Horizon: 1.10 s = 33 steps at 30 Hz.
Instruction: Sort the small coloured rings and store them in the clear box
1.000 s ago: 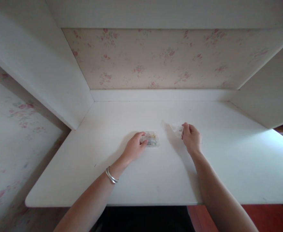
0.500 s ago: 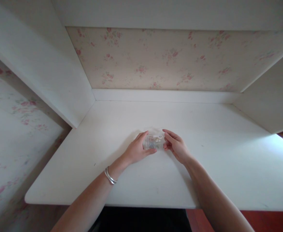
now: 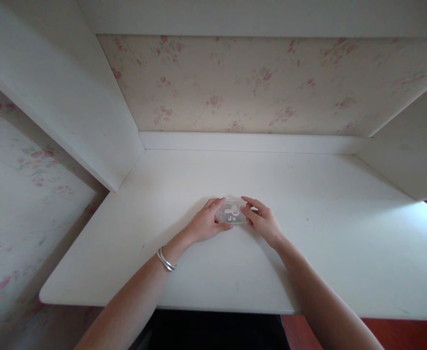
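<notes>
A small clear plastic box [image 3: 225,217] lies on the white desktop, its contents too blurred to make out. Over it sits a clear lid [image 3: 232,210] with white printed marks; whether it is fully seated I cannot tell. My left hand [image 3: 208,221] grips the box's left end, thumb along the near side and fingers at the far side. At the right end, my right hand [image 3: 261,218] holds the lid, with a fingertip at its far corner and the thumb on top. Two silver bangles [image 3: 166,260] circle my left wrist.
The white desk [image 3: 184,175] has a raised strip [image 3: 253,142] along its back, below floral wallpaper [image 3: 213,87]. White side panels [image 3: 100,126] stand at the left and right. A small dark mark [image 3: 143,246] shows on the desktop at left.
My right hand has carried the lid leftward and down onto the box. My left hand has stayed at the box's left end, its thumb shifting along the near side.
</notes>
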Each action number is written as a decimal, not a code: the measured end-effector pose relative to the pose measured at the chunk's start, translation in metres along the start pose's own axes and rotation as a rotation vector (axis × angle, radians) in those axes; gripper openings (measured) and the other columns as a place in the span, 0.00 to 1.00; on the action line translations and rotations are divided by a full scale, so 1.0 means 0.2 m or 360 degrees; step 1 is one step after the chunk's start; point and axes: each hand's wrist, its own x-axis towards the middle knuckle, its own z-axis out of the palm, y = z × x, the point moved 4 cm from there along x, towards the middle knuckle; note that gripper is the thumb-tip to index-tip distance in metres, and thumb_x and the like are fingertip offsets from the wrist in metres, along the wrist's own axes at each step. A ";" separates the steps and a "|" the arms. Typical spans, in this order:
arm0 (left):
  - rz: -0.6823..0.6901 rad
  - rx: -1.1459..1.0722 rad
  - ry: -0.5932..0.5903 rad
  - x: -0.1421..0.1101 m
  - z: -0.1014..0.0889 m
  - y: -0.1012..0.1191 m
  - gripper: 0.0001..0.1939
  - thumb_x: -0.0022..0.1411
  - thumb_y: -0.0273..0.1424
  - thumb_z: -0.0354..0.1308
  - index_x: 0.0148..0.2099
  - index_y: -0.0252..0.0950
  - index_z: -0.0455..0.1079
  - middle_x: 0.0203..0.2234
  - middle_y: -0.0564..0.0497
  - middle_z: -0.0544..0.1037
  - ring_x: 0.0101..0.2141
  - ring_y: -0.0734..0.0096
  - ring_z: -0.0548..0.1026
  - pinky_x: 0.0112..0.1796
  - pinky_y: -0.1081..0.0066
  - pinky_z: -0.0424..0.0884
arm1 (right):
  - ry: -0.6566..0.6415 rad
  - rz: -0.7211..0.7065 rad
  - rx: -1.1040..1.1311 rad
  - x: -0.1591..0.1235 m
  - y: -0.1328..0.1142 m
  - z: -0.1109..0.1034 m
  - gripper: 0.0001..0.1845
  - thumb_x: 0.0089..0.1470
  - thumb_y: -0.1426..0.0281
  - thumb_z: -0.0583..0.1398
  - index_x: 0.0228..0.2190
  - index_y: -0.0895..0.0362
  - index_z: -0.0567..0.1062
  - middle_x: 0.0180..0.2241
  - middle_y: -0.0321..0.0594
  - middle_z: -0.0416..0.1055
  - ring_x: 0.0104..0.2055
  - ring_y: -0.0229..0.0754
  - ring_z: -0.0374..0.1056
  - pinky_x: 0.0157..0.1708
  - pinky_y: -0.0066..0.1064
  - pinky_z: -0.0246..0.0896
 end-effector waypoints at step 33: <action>-0.0144 -0.0333 -0.0118 0.02 -0.01 -0.06 0.40 0.43 0.29 0.69 0.60 0.36 0.61 0.57 0.38 0.61 0.34 0.70 0.75 0.35 0.68 0.75 | -0.0075 -0.0118 -0.0469 0.03 0.06 -0.01 0.18 0.52 0.65 0.57 0.44 0.55 0.75 0.45 0.43 0.71 0.22 0.32 0.65 0.25 0.28 0.63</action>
